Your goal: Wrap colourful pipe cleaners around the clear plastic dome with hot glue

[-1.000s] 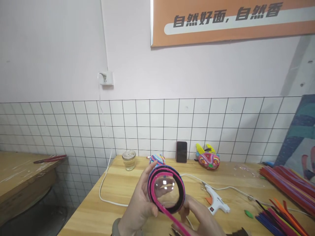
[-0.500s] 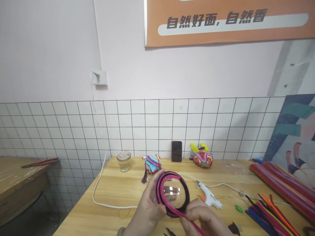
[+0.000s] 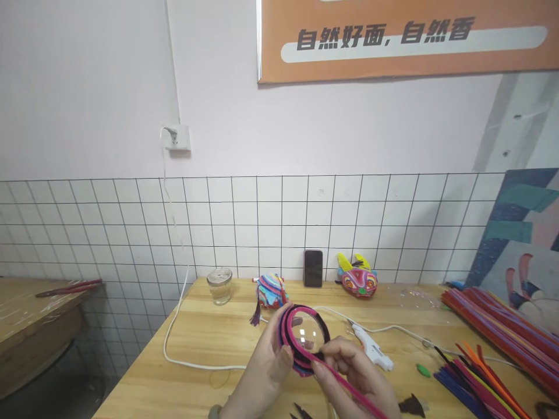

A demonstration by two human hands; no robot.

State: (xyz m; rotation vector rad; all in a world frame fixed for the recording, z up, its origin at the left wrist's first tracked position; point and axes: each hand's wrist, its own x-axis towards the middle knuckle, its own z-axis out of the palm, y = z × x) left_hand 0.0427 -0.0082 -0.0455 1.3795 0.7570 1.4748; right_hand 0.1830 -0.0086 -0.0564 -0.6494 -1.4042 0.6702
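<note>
A clear, rounded plastic shell (image 3: 308, 330) is ringed with black, pink and dark blue fuzzy pipe cleaners. My left hand (image 3: 268, 364) grips it from the left, thumb on the near rim and fingers behind, seen through the plastic. With thumb and fingers my right hand (image 3: 356, 375) pinches a pink pipe cleaner (image 3: 349, 389) at the shell's lower right edge. One end of this strip lies along the rim; the rest trails down to the right under my hand. Dark pointed tips, perhaps scissors (image 3: 301, 412), show at the bottom edge.
Behind the hands stand a lidded glass jar (image 3: 219, 286), two colourful craft pieces, a phone (image 3: 313, 269) against the tiles. To the right lie a white glue gun (image 3: 373, 349) with its cord, a green leaf-shaped piece (image 3: 423, 370), and bundles of pipe cleaners (image 3: 480, 378).
The shell has tilted and turned slightly in my left hand. My right hand has shifted left and its fingers have moved along the pink pipe cleaner, closer to the rim.
</note>
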